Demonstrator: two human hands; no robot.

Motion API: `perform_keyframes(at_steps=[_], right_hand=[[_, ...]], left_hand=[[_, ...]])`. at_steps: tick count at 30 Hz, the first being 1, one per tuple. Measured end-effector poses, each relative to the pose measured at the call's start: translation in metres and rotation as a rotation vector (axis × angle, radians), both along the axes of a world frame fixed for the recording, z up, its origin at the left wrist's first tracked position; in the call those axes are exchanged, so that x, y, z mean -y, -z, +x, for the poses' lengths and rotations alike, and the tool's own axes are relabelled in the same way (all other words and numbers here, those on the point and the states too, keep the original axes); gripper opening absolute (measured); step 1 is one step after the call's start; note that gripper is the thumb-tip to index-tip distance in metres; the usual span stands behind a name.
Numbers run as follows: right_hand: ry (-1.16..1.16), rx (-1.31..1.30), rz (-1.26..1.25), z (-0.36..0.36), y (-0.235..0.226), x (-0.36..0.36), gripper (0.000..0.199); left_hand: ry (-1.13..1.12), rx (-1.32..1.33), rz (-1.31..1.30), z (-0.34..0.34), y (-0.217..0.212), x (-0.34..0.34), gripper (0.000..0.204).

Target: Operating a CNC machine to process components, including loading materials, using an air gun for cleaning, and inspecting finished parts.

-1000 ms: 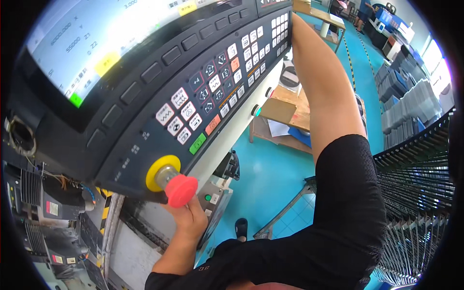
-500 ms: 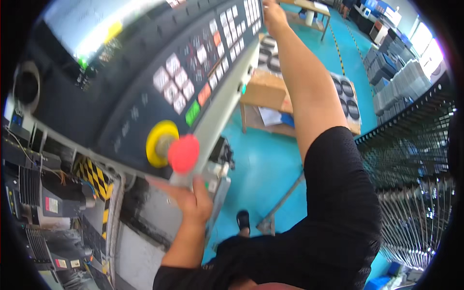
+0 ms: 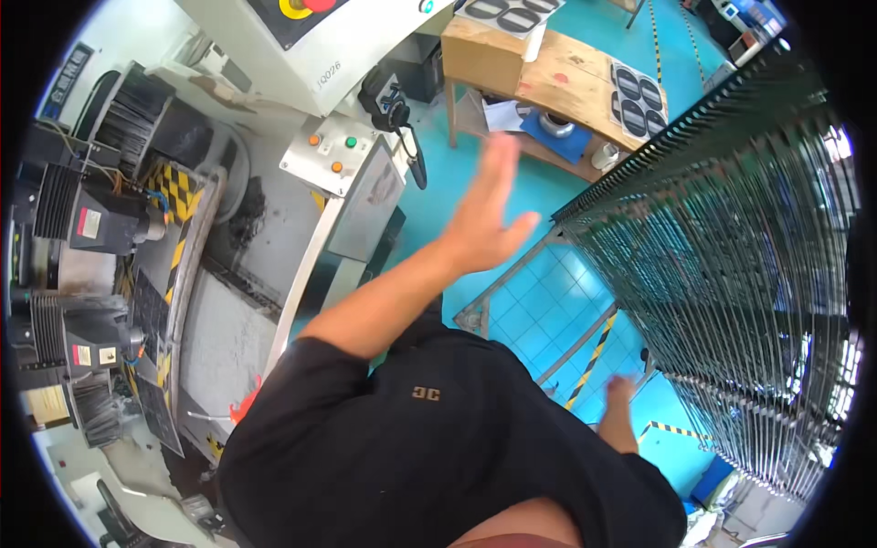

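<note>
My left hand [image 3: 484, 219] is in mid-air above the blue floor, fingers stretched out together and thumb spread apart, holding nothing. It is between the machine's small button box [image 3: 331, 157] and the tall dark rack [image 3: 722, 247]. At lower right my right hand [image 3: 621, 391] hangs low near the rack's lower part. Motion smears its fingers, so I cannot make out their pose or anything in them. The machine's control panel shows only its lower corner at the top, with a red stop button [image 3: 320, 4] on a yellow collar.
A wooden table [image 3: 575, 73] carries sheets with black oval ring shapes [image 3: 639, 100]. Left is the machine bed [image 3: 228, 338] with striped guards and spindle units [image 3: 96, 215]. A black handheld control unit [image 3: 388, 100] hangs beside the button box. A metal frame [image 3: 470, 315] stands on the floor.
My view has swung away from the control panel towards the rack. My left hand has left the stop button area; my right hand has come off the panel's far edge and dropped low.
</note>
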State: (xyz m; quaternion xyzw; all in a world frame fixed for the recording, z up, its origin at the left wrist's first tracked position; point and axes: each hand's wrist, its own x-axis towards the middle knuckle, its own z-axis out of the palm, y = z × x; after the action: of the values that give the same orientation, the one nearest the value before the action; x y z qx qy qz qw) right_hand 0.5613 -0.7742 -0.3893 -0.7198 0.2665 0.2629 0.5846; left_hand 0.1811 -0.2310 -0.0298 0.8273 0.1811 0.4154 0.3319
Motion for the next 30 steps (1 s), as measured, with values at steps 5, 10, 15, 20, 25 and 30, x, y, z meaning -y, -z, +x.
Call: perform_keyframes(at_steps=[5, 10, 15, 20, 25, 30], right_hand=[[0.644, 0.303, 0.659, 0.122, -0.165, 0.072, 0.09], [0.602, 0.283, 0.824, 0.122, -0.229, 0.026, 0.108], [0.563, 0.479, 0.913, 0.149, -0.195, 0.044, 0.105], [0.45, 0.533, 0.777, 0.151, -0.179, 0.033, 0.089], [0.377, 0.447, 0.695, 0.1, -0.198, 0.011, 0.091], [0.403, 0.351, 0.706, 0.037, -0.223, -0.026, 0.091]], left_hand=[[0.367, 0.113, -0.343, 0.134, -0.029, 0.06, 0.1], [0.158, 0.075, -0.227, 0.197, -0.044, 0.101, 0.096], [0.32, 0.324, -0.721, 0.219, -0.076, 0.103, 0.086], [0.419, 0.193, -0.596, 0.232, -0.059, 0.057, 0.071], [0.271, -0.117, -0.268, 0.185, -0.062, 0.039, 0.064], [0.217, -0.093, -0.213, 0.137, -0.042, 0.021, 0.053]])
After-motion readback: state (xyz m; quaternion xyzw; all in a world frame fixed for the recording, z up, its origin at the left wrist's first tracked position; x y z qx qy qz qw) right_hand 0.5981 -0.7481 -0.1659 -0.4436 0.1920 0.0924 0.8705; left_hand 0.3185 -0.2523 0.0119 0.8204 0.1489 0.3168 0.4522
